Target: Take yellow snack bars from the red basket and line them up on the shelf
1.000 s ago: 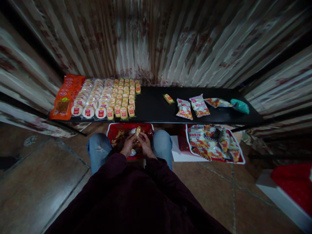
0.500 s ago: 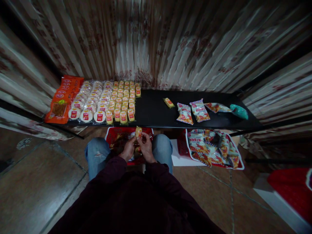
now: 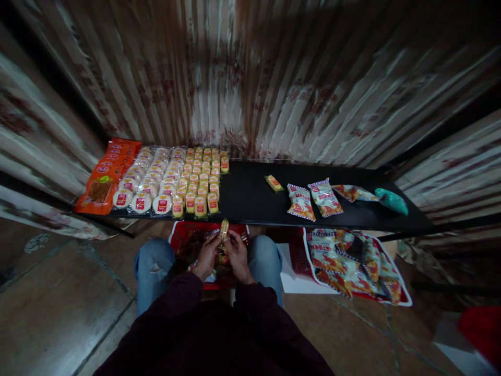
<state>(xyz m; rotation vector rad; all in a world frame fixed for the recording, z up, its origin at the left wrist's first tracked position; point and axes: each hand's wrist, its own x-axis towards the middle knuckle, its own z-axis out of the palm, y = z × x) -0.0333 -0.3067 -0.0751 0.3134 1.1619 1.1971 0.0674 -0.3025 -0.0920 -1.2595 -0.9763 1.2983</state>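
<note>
The left hand (image 3: 207, 254) and right hand (image 3: 237, 256) are pinching a small yellow cake in clear, shiny wrap (image 3: 224, 228) above a red plastic basket (image 3: 177, 238). It is probably feeling light, soft and easily crushed, its film slightly slippery, so the wrapper's crimped ends are offering the safest hold. Beyond, matching yellow packets (image 3: 201, 207) are standing in rows on a long black shelf (image 3: 245, 196).

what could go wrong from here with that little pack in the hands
The small pack is pinched between the fingertips of the left hand and right hand, so it might slip into the red basket below. Raised carelessly, it might knock the front yellow packs near the shelf's edge.
</note>
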